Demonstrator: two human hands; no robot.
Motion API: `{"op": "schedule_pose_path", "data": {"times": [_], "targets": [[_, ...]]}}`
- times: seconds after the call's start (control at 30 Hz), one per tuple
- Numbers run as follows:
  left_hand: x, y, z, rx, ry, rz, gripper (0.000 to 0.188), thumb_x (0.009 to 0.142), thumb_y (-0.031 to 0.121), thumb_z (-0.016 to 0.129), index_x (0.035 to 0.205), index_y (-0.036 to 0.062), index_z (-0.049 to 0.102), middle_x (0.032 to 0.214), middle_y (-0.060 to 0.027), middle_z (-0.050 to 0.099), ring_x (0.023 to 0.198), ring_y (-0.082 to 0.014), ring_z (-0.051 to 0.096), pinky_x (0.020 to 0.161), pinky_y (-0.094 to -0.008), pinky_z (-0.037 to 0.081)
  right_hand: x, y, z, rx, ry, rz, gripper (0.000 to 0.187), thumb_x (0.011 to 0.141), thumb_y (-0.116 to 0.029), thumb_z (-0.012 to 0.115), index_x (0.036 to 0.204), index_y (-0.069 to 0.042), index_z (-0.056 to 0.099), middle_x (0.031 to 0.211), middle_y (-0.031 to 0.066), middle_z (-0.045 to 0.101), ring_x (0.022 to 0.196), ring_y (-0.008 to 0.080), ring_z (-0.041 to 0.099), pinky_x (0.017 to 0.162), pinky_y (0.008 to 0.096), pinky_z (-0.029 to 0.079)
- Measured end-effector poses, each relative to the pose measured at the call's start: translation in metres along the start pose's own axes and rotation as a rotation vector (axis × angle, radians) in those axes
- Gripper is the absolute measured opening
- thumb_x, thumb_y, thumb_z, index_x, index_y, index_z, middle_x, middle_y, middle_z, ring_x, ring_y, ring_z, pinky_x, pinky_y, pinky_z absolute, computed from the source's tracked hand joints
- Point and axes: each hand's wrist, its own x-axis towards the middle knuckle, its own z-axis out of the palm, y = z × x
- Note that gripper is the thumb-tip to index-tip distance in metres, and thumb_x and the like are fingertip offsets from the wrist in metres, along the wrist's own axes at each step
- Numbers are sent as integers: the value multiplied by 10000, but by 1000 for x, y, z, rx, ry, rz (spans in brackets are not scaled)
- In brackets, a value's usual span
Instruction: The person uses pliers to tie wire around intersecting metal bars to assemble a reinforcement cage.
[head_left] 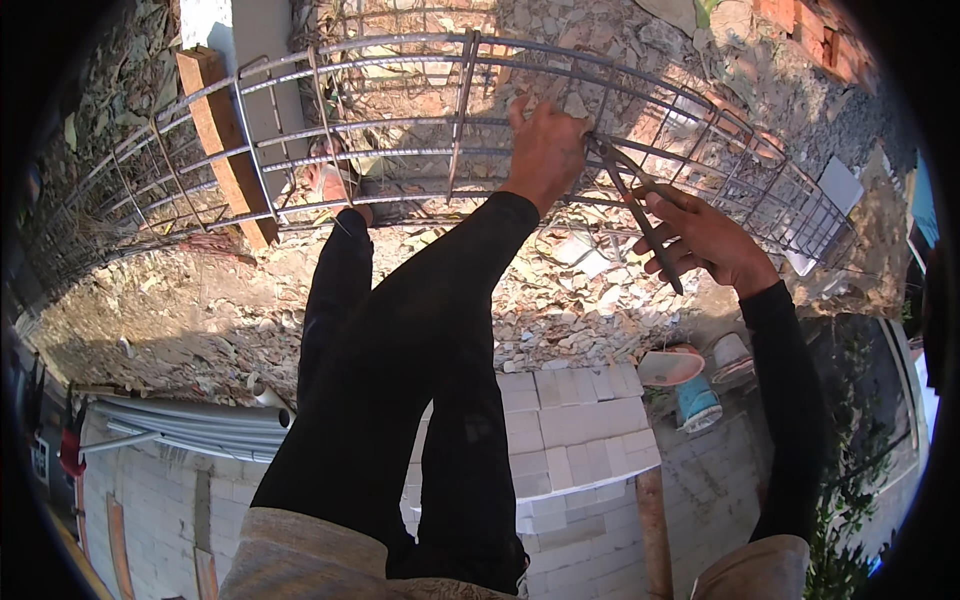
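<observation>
A long cage of steel reinforcing bars [400,125] runs across the upper part of the view, lying over rubble. My left hand [545,150] grips one of its long bars where a stirrup crosses it. My right hand [705,240] is shut on the handles of metal pincers [630,195], whose jaws touch the bar joint right beside my left hand. Both forearms are in black sleeves. My leg in dark trousers stretches toward the cage, with the foot [335,185] resting under the bars.
A wooden plank [225,140] props the cage at the left. Broken bricks and rubble [570,290] cover the ground. Lower down are stacked white blocks [580,430], grey pipes [200,425], and buckets [695,385].
</observation>
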Motion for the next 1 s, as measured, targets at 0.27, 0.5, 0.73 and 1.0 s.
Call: {"op": "schedule_pose_path", "data": {"times": [0.27, 0.5, 0.73, 1.0], "targets": [[2, 1, -3, 110, -125, -45, 177, 848, 136, 683, 992, 175, 777, 963, -13, 750, 1026, -214, 618, 1119, -562, 216, 23, 42, 44, 64, 153, -293, 408, 1053, -380, 508, 1235, -18, 560, 657, 9, 536, 483, 92, 536, 455, 264, 449], [-2, -5, -4, 67, -62, 0, 176, 843, 116, 656, 946, 163, 791, 832, -67, 711, 986, -264, 608, 1079, -590, 250, 27, 46, 52, 29, 187, -306, 409, 1005, -347, 607, 1234, -12, 553, 647, 20, 569, 456, 88, 550, 438, 255, 445], [1, 4, -6, 4, -37, 0, 173, 852, 120, 658, 952, 161, 793, 837, -66, 717, 983, -260, 611, 1094, -576, 245, 7, 53, 37, -1059, 785, -580, 485, 858, -181, 693, 1268, -3, 506, 993, 159, 655, 850, 311, 704, 675, 491, 569], [7, 0, -8, 83, -232, -53, 206, 904, 153, 648, 1069, 181, 768, 951, -53, 748, 1007, -260, 643, 1113, -569, 239, 19, 47, 9, -1169, 726, -474, 369, 951, -357, 670, 1053, -8, 607, 805, 107, 645, 715, 281, 688, 619, 464, 532]]}}
